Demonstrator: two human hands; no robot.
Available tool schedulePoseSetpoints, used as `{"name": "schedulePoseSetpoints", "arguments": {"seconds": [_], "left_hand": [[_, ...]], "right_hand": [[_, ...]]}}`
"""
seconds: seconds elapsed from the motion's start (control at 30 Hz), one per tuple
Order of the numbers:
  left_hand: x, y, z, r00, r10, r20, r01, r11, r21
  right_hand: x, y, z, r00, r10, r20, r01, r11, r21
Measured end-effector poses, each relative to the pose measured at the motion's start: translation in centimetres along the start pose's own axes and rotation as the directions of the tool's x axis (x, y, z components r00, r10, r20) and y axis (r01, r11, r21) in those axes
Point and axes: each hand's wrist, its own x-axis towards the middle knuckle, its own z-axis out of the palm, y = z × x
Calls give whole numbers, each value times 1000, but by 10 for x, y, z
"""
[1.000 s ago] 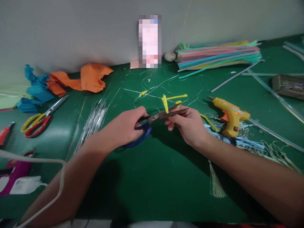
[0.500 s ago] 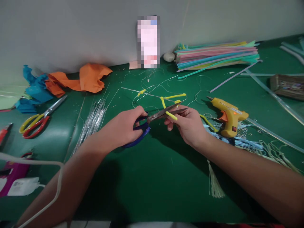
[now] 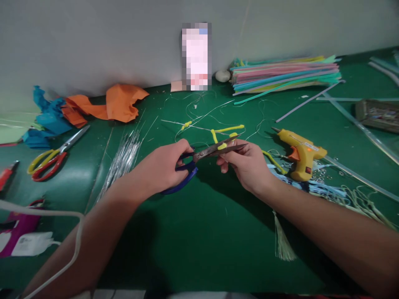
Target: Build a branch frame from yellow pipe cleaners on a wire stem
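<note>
My left hand [image 3: 174, 164] is closed around the handles of blue-handled scissors [image 3: 204, 154]. Their dark blades point right and are slightly apart, reaching my right hand [image 3: 246, 164]. With its fingers pinched together, my right hand grips a bent yellow pipe cleaner [image 3: 232, 136], mostly hidden by the fingers and blades. A short yellow stub [image 3: 222, 146] shows at the blades. Just behind the hands, a yellow pipe cleaner piece [image 3: 229, 128] lies bent on a thin wire, with a small yellow knot [image 3: 186, 125] farther left.
A yellow glue gun [image 3: 301, 151] lies right of my right hand, near light blue tassels [image 3: 327, 187]. Colourful pipe cleaners [image 3: 286, 74] are bundled at the back. Thin wires [image 3: 121, 160] and red-and-yellow scissors [image 3: 59, 153] lie left. A phone [image 3: 196, 58] leans on the wall.
The longer yellow end that lay across the blades toward my right thumb is gone from there; only a short stub shows. Both hands stay nearly in place.
</note>
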Motion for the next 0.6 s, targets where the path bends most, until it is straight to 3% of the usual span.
{"name": "schedulePoseSetpoints", "arguments": {"seconds": [0.3,0.6], "left_hand": [[-2,-3,2,999,48,5,-48,995,82],[-4,-1,3,999,-14,-43,15,1000,3]], "right_hand": [[0,0,-1,1000,3,13,-3,1000,0],[2,2,-2,1000,3,1,-3,1000,8]]}}
